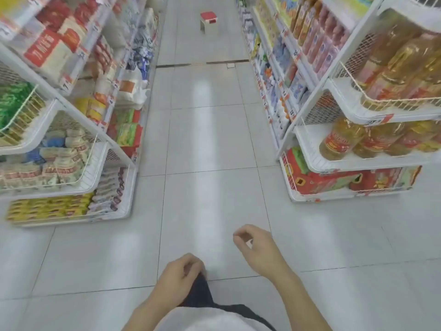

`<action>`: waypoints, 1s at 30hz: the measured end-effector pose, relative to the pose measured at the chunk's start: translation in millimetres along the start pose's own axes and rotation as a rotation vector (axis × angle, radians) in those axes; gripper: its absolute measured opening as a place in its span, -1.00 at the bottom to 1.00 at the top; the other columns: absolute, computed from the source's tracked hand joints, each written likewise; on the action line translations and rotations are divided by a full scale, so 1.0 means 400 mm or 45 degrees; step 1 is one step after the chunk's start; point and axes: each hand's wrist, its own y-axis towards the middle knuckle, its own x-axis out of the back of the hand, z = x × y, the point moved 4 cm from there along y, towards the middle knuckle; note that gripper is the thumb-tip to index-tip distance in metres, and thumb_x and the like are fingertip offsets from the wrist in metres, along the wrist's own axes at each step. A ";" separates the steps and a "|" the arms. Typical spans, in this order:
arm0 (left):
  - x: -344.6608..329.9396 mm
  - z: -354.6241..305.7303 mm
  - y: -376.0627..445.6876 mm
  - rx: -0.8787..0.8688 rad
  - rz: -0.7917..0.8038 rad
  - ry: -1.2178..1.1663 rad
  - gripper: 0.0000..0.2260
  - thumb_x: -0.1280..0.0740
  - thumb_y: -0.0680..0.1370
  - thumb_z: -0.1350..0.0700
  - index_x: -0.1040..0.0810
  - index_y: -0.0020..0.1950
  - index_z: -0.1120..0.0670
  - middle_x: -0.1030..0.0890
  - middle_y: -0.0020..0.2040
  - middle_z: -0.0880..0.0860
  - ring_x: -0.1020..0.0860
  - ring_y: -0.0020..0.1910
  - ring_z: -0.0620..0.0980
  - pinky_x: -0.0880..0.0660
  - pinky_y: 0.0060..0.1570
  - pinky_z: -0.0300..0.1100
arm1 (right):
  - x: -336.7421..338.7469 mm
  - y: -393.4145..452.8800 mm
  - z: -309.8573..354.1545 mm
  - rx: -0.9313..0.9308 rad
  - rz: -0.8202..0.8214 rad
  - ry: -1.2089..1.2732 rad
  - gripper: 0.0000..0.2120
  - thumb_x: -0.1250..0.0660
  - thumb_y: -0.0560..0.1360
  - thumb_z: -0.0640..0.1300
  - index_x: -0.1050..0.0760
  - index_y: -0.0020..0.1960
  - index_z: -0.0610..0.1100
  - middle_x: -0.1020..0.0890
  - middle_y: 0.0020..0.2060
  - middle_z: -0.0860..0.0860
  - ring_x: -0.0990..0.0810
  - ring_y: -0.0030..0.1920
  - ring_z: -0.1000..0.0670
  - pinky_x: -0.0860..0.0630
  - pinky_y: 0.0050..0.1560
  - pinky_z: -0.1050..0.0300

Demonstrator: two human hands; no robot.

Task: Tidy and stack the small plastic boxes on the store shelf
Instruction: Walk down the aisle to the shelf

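Observation:
I stand in a store aisle, looking down its tiled floor. My left hand (181, 274) hangs low in front of my body with its fingers loosely curled, holding nothing. Further forward and to the right, my right hand (256, 246) floats over the floor with loosely curled fingers, also holding nothing. No small plastic boxes can be told apart in this blurred view.
White shelf units line both sides: packaged food on the left shelves (71, 149), bottles of cooking oil on the right shelves (358, 139). A red-topped stool (208, 20) stands far down the aisle. The tiled floor (205, 144) runs between the shelves.

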 end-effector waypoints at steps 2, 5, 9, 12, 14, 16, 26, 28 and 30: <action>0.027 0.016 0.055 0.056 -0.029 -0.001 -0.84 -0.26 0.59 0.05 -0.54 -0.17 -0.01 -0.63 -0.25 -0.06 -0.52 -0.32 -0.21 -0.48 -0.17 -0.26 | 0.002 0.074 0.007 -0.019 0.038 -0.024 -0.89 -0.29 0.57 -0.06 -0.60 -0.04 -0.01 -0.65 -0.15 0.13 -0.58 -0.07 0.20 -0.44 -0.06 0.44; 0.082 0.011 0.163 0.109 -0.010 0.009 -0.86 -0.25 0.57 0.01 -0.54 -0.15 -0.06 -0.63 -0.21 -0.14 -0.55 -0.27 -0.15 -0.50 -0.14 -0.22 | 0.010 0.206 0.034 -0.037 0.091 -0.046 -0.88 -0.30 0.56 -0.08 -0.60 -0.08 -0.04 -0.66 -0.19 0.10 -0.59 -0.13 0.17 -0.46 -0.13 0.41; 0.195 -0.058 0.359 0.035 0.032 0.026 -0.87 -0.24 0.59 0.02 -0.54 -0.12 -0.09 -0.63 -0.21 -0.18 -0.56 -0.25 -0.19 -0.52 -0.12 -0.22 | 0.057 0.416 0.106 -0.055 0.093 -0.111 -0.89 -0.30 0.56 -0.07 -0.59 -0.09 -0.02 -0.65 -0.19 0.11 -0.59 -0.11 0.15 -0.49 -0.10 0.36; 0.303 -0.142 0.502 -0.052 0.052 0.039 -0.88 -0.24 0.59 0.02 -0.55 -0.09 -0.10 -0.63 -0.17 -0.20 -0.58 -0.16 -0.17 -0.53 -0.10 -0.24 | 0.119 0.548 0.168 -0.074 0.037 -0.137 -0.90 -0.30 0.55 -0.05 -0.57 -0.11 0.01 -0.63 -0.17 0.14 -0.59 -0.10 0.15 -0.49 -0.07 0.33; 0.371 -0.200 0.601 -0.100 0.048 0.037 -0.88 -0.23 0.60 0.02 -0.54 -0.08 -0.10 -0.63 -0.16 -0.18 -0.58 -0.13 -0.17 -0.52 -0.09 -0.25 | 0.162 0.623 0.199 -0.099 0.020 -0.162 -0.90 -0.30 0.56 -0.06 -0.57 -0.11 0.04 -0.63 -0.17 0.15 -0.59 -0.09 0.17 -0.47 -0.07 0.35; 0.423 -0.258 0.688 -0.154 0.051 0.050 -0.88 -0.23 0.59 0.02 -0.54 -0.07 -0.10 -0.62 -0.15 -0.20 -0.58 -0.12 -0.18 -0.51 -0.06 -0.26 | 0.196 0.684 0.225 -0.114 0.008 -0.171 -0.90 -0.30 0.56 -0.04 -0.57 -0.10 0.08 -0.64 -0.15 0.18 -0.58 -0.07 0.19 -0.46 -0.05 0.37; 0.632 -0.503 1.264 -0.215 0.119 0.104 -0.88 -0.25 0.59 0.05 -0.54 -0.09 -0.10 -0.60 -0.16 -0.27 -0.56 -0.16 -0.21 -0.43 -0.20 -0.41 | 0.359 1.187 0.286 -0.167 0.008 -0.165 -0.84 -0.26 0.52 0.12 -0.56 -0.08 0.09 -0.63 -0.14 0.18 -0.58 -0.04 0.18 -0.46 -0.04 0.35; 0.679 -0.559 1.397 -0.219 0.119 0.126 -0.88 -0.25 0.59 0.04 -0.54 -0.10 -0.12 -0.61 -0.17 -0.23 -0.57 -0.17 -0.20 -0.44 -0.19 -0.39 | 0.406 1.333 0.297 -0.154 0.033 -0.186 -0.89 -0.27 0.54 0.04 -0.56 -0.07 0.08 -0.62 -0.14 0.19 -0.57 -0.04 0.20 -0.47 -0.02 0.33; 0.739 -0.621 1.518 -0.212 0.091 0.150 -0.88 -0.24 0.59 0.04 -0.53 -0.11 -0.12 -0.62 -0.18 -0.18 -0.57 -0.17 -0.20 -0.45 -0.17 -0.36 | 0.463 1.485 0.323 -0.121 0.061 -0.216 -0.90 -0.27 0.56 -0.01 -0.57 -0.06 0.06 -0.62 -0.13 0.19 -0.57 -0.03 0.22 -0.48 0.00 0.32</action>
